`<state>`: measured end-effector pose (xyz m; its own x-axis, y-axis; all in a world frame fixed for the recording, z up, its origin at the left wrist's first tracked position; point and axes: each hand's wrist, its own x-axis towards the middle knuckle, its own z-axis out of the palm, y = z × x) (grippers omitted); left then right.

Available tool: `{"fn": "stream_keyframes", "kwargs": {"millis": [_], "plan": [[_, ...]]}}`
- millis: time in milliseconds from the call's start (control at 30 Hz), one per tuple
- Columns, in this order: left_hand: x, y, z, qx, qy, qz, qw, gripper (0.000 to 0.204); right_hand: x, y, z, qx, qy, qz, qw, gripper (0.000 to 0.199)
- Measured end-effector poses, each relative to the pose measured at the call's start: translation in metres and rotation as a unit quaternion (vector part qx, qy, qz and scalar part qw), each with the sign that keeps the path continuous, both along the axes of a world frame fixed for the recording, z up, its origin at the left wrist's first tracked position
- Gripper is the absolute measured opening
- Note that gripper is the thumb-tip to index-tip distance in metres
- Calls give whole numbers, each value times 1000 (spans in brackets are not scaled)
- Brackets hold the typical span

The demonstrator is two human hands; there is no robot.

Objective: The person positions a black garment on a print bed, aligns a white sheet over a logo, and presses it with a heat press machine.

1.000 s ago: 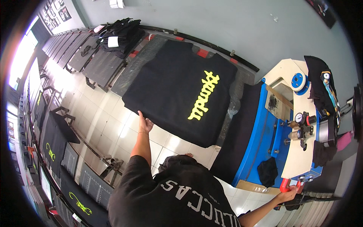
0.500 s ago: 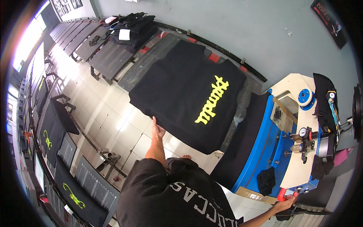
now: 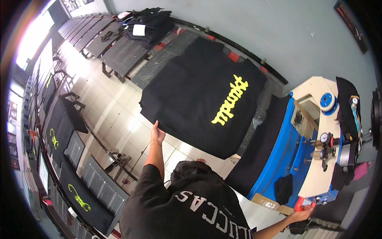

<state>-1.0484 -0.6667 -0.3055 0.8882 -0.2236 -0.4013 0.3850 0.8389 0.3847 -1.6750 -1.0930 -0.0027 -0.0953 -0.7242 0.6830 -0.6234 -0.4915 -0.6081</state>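
A black shirt [image 3: 187,95] with bright yellow lettering [image 3: 231,101] lies spread on a dark board [image 3: 148,73] in front of me. My left hand [image 3: 158,135] is at its near left edge, thumb at the cloth, the other fingers partly hidden; it seems to pinch the edge. Far to the right, my right hand [image 3: 301,214] is closed round a red handle [image 3: 299,204] at the near corner of a blue and cream machine [image 3: 274,167]. Black cloth [image 3: 254,147] covers the machine's left part, beside the shirt.
A pile of dark clothes [image 3: 149,34] lies at the back on a row of dark boards [image 3: 123,53]. Across the tiled aisle [image 3: 119,107], to my left, more boards carry black garments [image 3: 81,195] with yellow prints. A pressure gauge [image 3: 325,138] and a small black cloth [image 3: 283,189] are on the machine.
My left hand has shifted left along the shirt's near edge. My right hand stays on the red handle. The whole view has swung slightly.
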Motion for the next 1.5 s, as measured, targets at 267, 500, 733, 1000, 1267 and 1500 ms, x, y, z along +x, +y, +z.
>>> {"fn": "stream_keyframes", "kwargs": {"millis": [267, 500, 733, 1000, 1267, 1500], "plan": [[-12, -44, -15, 283, 120, -28, 951, 85, -8, 0, -4, 52, -51, -7, 997, 41], [-22, -62, -23, 267, 61, -160, 948, 78, 77, 51, 29, -15, -59, -49, 997, 20], [-20, -100, -3, 32, 128, -118, 984, 103, 194, 160, -14, 268, -151, 353, 884, 15], [-1, -116, 11, 33, 79, -66, 994, 93, 263, 174, -205, 594, -38, 358, 720, 44], [83, -12, 4, 15, 36, -63, 997, 61, 338, 146, -274, 584, -93, 319, 740, 80], [167, 85, 40, 136, -6, -180, 974, 36, 348, 158, -251, 579, -208, 295, 731, 39]]}}
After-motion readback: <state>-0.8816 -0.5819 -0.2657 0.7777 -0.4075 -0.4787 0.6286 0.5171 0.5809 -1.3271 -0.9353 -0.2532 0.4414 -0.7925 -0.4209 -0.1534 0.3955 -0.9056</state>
